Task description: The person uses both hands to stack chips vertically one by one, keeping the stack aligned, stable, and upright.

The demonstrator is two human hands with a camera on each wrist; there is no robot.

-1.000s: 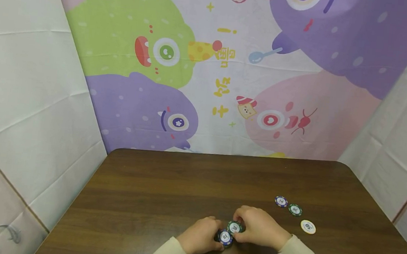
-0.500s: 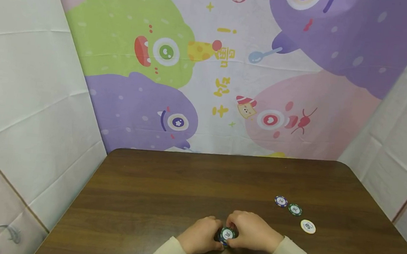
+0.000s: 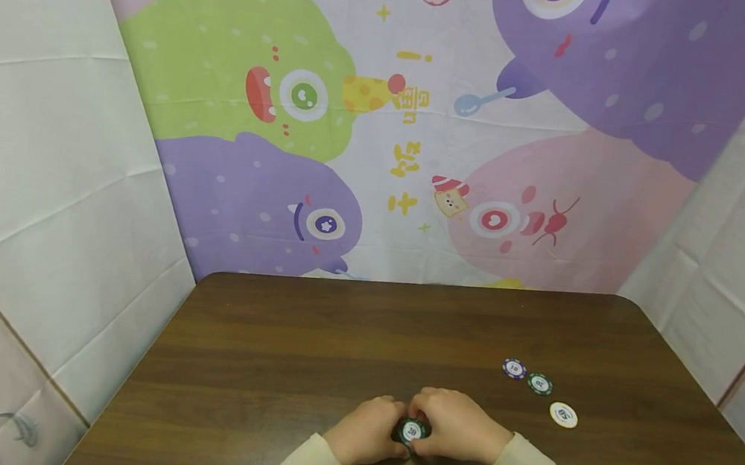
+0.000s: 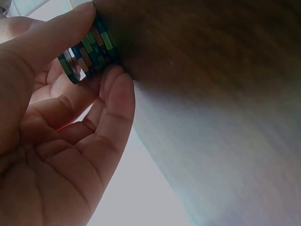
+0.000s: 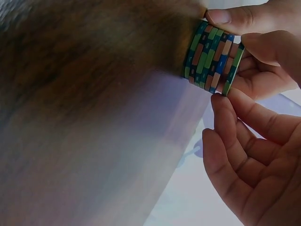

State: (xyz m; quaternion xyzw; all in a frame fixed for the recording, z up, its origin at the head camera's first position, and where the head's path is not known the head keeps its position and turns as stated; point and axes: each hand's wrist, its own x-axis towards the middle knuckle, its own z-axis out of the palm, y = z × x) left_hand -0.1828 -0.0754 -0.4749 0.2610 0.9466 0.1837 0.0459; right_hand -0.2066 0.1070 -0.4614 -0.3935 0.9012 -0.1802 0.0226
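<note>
At the near middle of the table, in the head view, my left hand [image 3: 368, 433] grips a stack of poker chips [image 5: 207, 59] between thumb and fingers. The stack's edges alternate blue and green with paler blocks. My right hand [image 3: 458, 426] pinches a green poker chip [image 3: 411, 432] marked 20 over the stack. A narrow gap separates this chip [image 5: 233, 70] from the stack in the right wrist view. From the left wrist the held chip [image 4: 69, 69] looks slightly tilted above the stack. Fingers hide part of the stack.
Three loose chips lie at the right of the brown table [image 3: 309, 331]: a blue one [image 3: 515, 368] marked 10, a green one [image 3: 540, 384] and a white one [image 3: 563, 415]. A cartoon-printed cloth [image 3: 372, 240] hangs behind the table's far edge.
The right hand has brought the green chip leftward from beside the stack to over it, covering the blue 10 chip on top. The left hand has stayed in place.
</note>
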